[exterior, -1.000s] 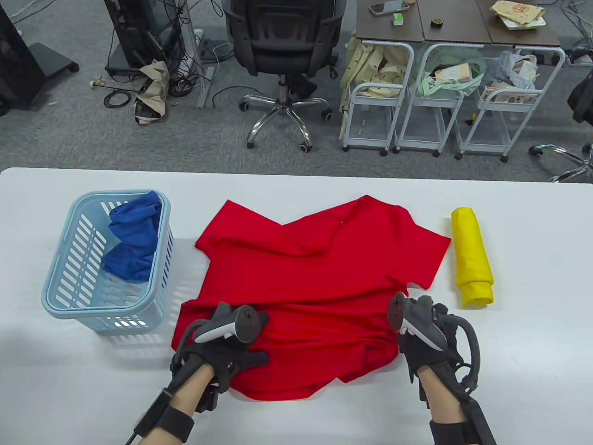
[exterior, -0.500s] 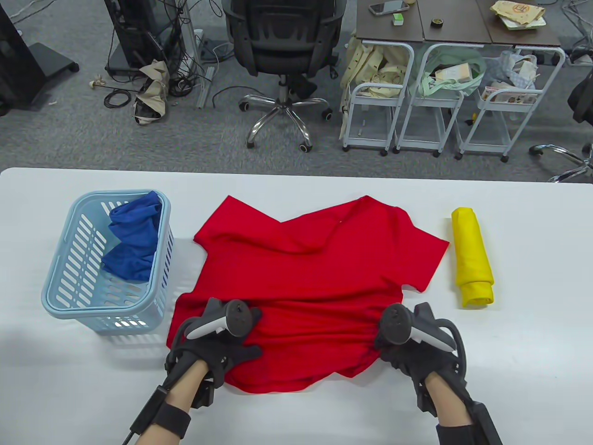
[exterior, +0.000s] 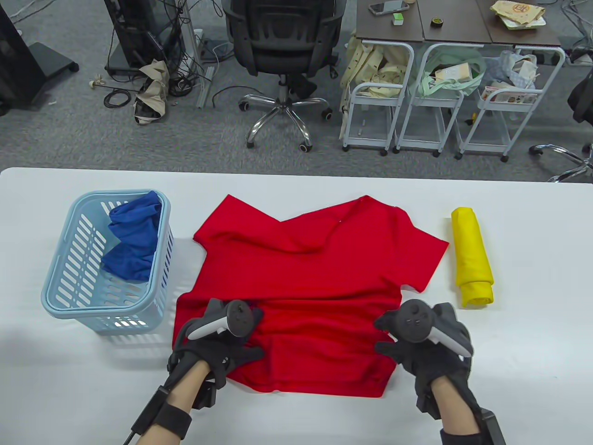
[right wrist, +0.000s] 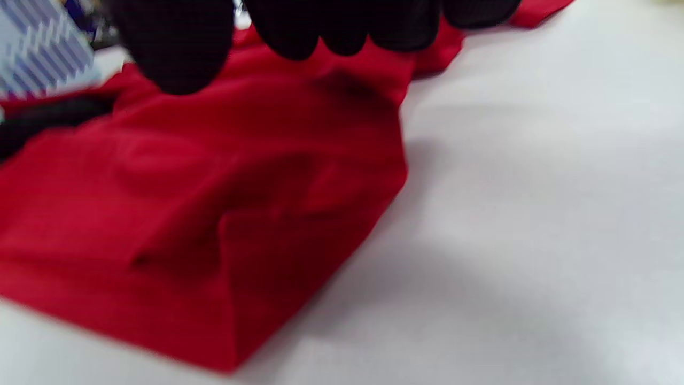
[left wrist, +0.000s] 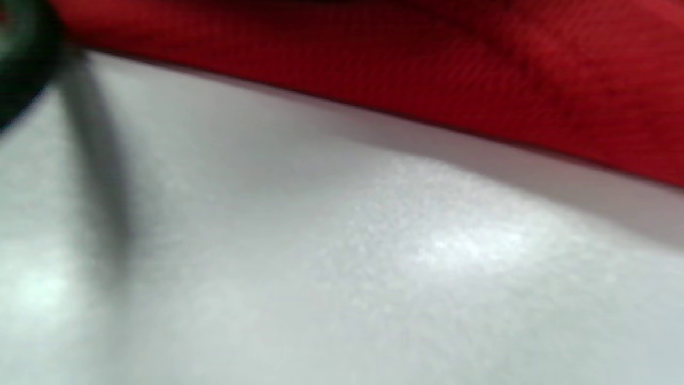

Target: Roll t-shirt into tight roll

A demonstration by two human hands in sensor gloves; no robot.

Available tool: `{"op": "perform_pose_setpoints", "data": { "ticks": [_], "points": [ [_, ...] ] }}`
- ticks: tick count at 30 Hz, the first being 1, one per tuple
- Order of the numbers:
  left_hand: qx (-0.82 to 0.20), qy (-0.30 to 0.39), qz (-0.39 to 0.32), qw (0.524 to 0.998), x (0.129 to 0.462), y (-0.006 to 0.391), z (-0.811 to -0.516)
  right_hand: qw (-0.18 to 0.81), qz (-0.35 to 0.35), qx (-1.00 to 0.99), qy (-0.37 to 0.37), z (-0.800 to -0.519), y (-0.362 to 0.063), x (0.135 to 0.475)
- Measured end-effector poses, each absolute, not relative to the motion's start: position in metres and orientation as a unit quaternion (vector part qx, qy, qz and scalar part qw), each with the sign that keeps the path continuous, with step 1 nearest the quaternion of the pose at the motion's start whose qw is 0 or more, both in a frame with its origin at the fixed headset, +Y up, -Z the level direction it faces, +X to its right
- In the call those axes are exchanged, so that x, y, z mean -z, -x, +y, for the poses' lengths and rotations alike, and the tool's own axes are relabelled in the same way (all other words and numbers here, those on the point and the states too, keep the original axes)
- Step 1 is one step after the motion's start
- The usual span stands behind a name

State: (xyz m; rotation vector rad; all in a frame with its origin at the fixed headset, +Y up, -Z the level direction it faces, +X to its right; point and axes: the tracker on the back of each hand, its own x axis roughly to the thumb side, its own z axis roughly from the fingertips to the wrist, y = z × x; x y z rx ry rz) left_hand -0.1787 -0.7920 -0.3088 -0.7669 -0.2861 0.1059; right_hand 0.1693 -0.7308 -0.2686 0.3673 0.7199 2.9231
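Table view, red t-shirt (exterior: pixel 301 287) flat, both hands on hem

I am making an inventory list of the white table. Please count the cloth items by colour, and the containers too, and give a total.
Red t-shirt, spread flat: 1
Yellow rolled cloth: 1
Blue cloth, in the basket: 1
Light blue basket: 1
Total: 4

red t-shirt (exterior: pixel 305 287), still unrolled
lying spread flat on the white table, bit wrinkly, bottom hem nearest the person
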Motion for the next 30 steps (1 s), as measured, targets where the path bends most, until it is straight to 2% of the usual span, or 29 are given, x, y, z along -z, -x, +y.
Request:
{"op": "perform_pose_setpoints", "data": {
  "ticks": [2,4,6,8,9,12,14,17,19,21,23,25,27,30],
  "points": [
    [-0.044,0.361,-0.139,0.921,0.309,0.18,-0.79,-0.039,0.262,-0.958,-0.114,-0.749,-0.159,0.268],
    [-0.033,0.352,-0.136,0.925,0.309,0.184,-0.785,-0.102,0.283,-0.95,-0.085,-0.758,-0.169,0.273],
    [-0.019,0.349,-0.125,0.928,0.308,0.193,-0.779,-0.025,0.297,-0.953,-0.057,-0.757,-0.192,0.28],
    [-0.001,0.358,-0.115,0.927,0.308,0.207,-0.773,-0.063,0.292,-0.954,0.0,-0.754,-0.217,0.282],
    [0.006,0.364,-0.103,0.926,0.308,0.212,-0.77,-0.044,0.294,-0.955,0.013,-0.752,-0.226,0.282],
    [0.043,0.35,-0.088,0.932,0.307,0.216,-0.761,-0.068,0.263,-0.961,0.045,-0.739,-0.229,0.279],
    [0.059,0.329,-0.082,0.939,0.304,0.215,-0.75,-0.061,0.23,-0.971,0.034,-0.726,-0.22,0.276],
    [0.057,0.289,-0.082,0.952,0.3,0.21,-0.737,0.018,0.193,-0.98,-0.052,-0.715,-0.189,0.269],
    [0.049,0.29,-0.087,0.952,0.299,0.206,-0.737,0.07,0.216,-0.965,-0.127,-0.725,-0.164,0.267],
    [0.044,0.304,-0.086,0.948,0.3,0.203,-0.744,0.085,0.265,-0.945,-0.169,-0.744,-0.14,0.266],
    [0.062,0.323,-0.077,0.941,0.301,0.203,-0.755,0.019,0.303,-0.94,-0.154,-0.766,-0.132,0.272],
    [0.073,0.325,-0.068,0.941,0.302,0.206,-0.761,-0.02,0.317,-0.94,-0.123,-0.775,-0.142,0.281],
    [0.03,0.342,-0.07,0.936,0.303,0.21,-0.761,0.022,0.32,-0.944,-0.074,-0.775,-0.163,0.291],
    [0.046,0.364,-0.093,0.926,0.301,0.21,-0.758,0.028,0.313,-0.949,-0.026,-0.774,-0.188,0.295]
  ]
}}
